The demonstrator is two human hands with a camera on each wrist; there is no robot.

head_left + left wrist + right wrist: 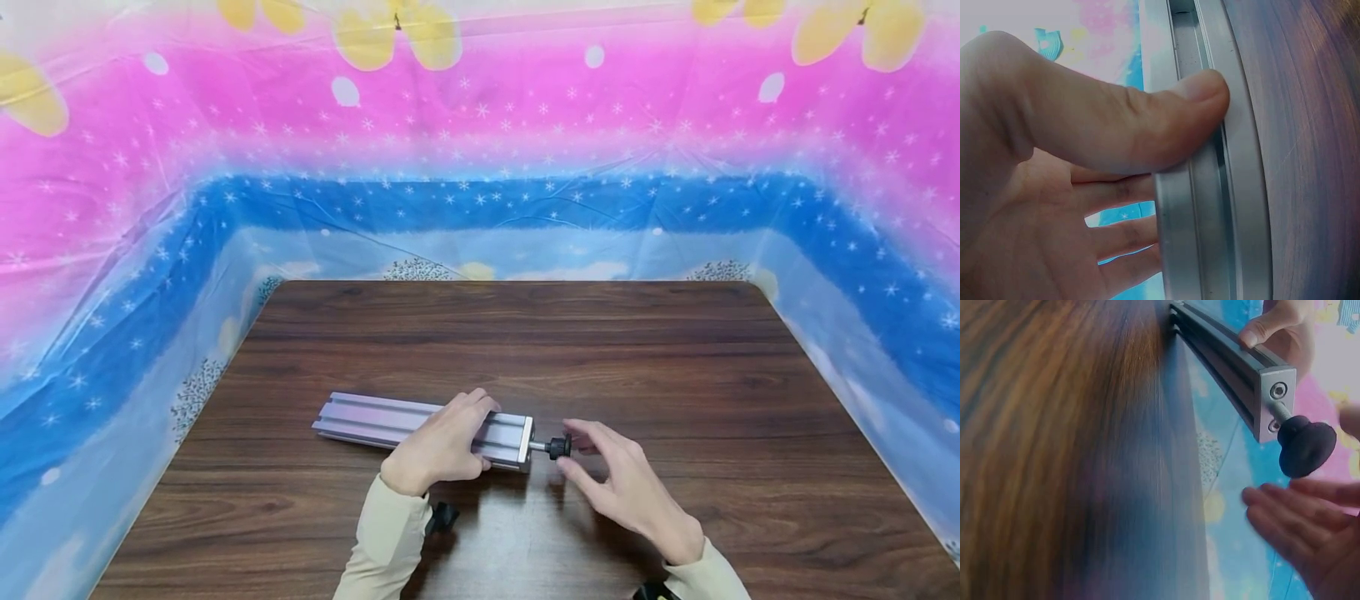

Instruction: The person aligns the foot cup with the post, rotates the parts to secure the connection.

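Note:
A silver aluminium profile (363,417) with long slots lies across the table. My left hand (442,442) grips it near its right end, the thumb (1147,125) on the slotted front face and the other fingers over the far side. A bolted end plate (1265,419) caps that end. From the plate sticks out a metal stem with a black levelling foot (1307,450). Around the foot (558,448), my right hand (626,479) hovers with thumb and fingers spread. In the right wrist view its fingers are nearly straight, just beside the foot's black disc.
The dark wood-grain table (510,333) reaches back to a pink and blue patterned cloth (480,200), which hangs around its back and sides. Dark wrist straps (442,518) show by the light sleeves.

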